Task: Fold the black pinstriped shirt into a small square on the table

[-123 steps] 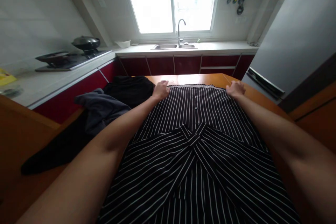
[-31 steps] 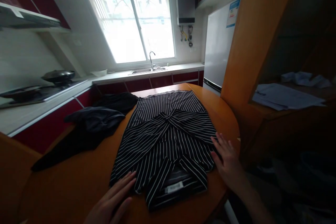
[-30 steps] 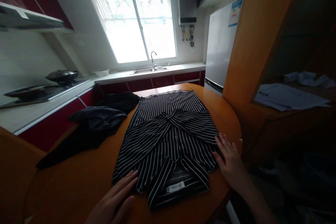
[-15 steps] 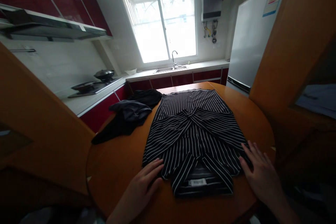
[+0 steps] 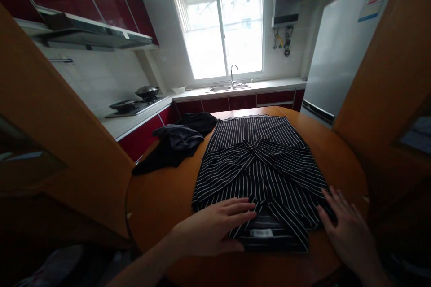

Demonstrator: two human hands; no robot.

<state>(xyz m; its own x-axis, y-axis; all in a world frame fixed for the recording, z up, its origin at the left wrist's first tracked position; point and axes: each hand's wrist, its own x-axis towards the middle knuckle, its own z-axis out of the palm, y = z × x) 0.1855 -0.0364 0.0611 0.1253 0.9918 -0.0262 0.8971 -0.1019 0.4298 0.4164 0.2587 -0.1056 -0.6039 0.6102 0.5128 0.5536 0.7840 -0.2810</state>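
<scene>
A black shirt with white stripes [image 5: 259,161] lies flat on the round wooden table [image 5: 158,202], its sleeves folded in across the body. The collar faces me, with a white label [image 5: 261,232] inside the neck. Over the left side of the collar lies my left hand [image 5: 215,224], fingers stretched out and covering part of the cloth there. At the shirt's right shoulder edge my right hand [image 5: 348,228] rests with its fingers spread. Neither hand grips the fabric.
Dark crumpled clothes [image 5: 178,141] lie at the table's left side. Behind the table are a stove with pans [image 5: 147,93], a sink [image 5: 220,88] under the window, and a fridge [image 5: 340,54] at the right.
My left hand has moved right, from the shirt's left shoulder onto the collar. My right hand stays by the right shoulder. The whole view has shifted slightly.
</scene>
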